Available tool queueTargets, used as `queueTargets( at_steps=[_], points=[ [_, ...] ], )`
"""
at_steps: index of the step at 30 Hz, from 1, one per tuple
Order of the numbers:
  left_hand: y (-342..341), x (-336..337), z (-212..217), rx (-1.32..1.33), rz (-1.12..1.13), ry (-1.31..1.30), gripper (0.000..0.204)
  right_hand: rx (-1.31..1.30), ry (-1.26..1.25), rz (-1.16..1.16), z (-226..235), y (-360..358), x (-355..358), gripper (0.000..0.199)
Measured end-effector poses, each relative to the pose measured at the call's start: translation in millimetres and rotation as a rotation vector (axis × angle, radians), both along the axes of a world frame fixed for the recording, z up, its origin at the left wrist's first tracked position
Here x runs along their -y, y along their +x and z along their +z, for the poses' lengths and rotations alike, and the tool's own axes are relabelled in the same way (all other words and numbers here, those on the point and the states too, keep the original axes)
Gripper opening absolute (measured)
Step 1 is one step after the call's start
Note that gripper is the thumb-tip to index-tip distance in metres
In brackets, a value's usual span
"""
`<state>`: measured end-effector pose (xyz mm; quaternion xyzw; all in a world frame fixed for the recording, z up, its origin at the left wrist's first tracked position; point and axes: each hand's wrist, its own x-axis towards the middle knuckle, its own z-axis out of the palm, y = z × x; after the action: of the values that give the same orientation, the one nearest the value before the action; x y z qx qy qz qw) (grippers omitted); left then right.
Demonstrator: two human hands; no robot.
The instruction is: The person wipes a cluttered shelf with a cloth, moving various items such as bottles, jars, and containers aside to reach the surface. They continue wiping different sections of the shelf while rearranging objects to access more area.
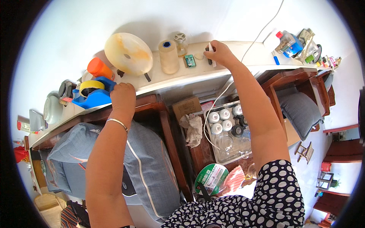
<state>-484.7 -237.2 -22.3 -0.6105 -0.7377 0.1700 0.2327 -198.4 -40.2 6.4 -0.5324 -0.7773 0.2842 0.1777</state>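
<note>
The right hand (222, 54) pinches a slim white object (211, 52) at the long white shelf (260, 57), probably fingertip-held for its narrowness; the left hand (123, 99) meets a blue plastic tape dispenser (93, 100), grip unclear.

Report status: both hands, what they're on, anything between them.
Left hand at blue tape dispenser, grip unclear. Right hand pinching small white object. Marbled disc, pale spool, small green box between them.

Dark shirt (205, 213) with close-set white dots, round to oval, mixed sizes; right sleeve (279, 182) short, same print; slim, smooth, pale metal bangle (118, 121) round left wrist (122, 114).
</note>
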Motion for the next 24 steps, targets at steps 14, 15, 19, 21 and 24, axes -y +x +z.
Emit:
queueTargets(
  at_steps=[14, 15, 19, 21, 24],
  points=[
    [-3, -2, -4, 0.045, 0.017, 0.03, 0.009, 0.493, 0.494, 0.206, -4, -34, 29, 0.013],
    [-3, -2, -4, 0.051, 0.022, 0.029, 0.009, 0.46, 0.48, 0.183, -3, -33, 28, 0.014],
    [-2, -2, -5, 0.064, 0.011, 0.039, 0.009, 0.34, 0.433, 0.091, -8, -26, 24, 0.019],
    [-3, -1, -4, 0.06, 0.008, 0.035, 0.009, 0.288, 0.364, 0.047, -8, -27, 24, 0.022],
    [-2, 1, -2, 0.041, -0.013, 0.036, 0.009, 0.218, 0.227, -0.016, -6, -26, 22, 0.025]
  ],
)
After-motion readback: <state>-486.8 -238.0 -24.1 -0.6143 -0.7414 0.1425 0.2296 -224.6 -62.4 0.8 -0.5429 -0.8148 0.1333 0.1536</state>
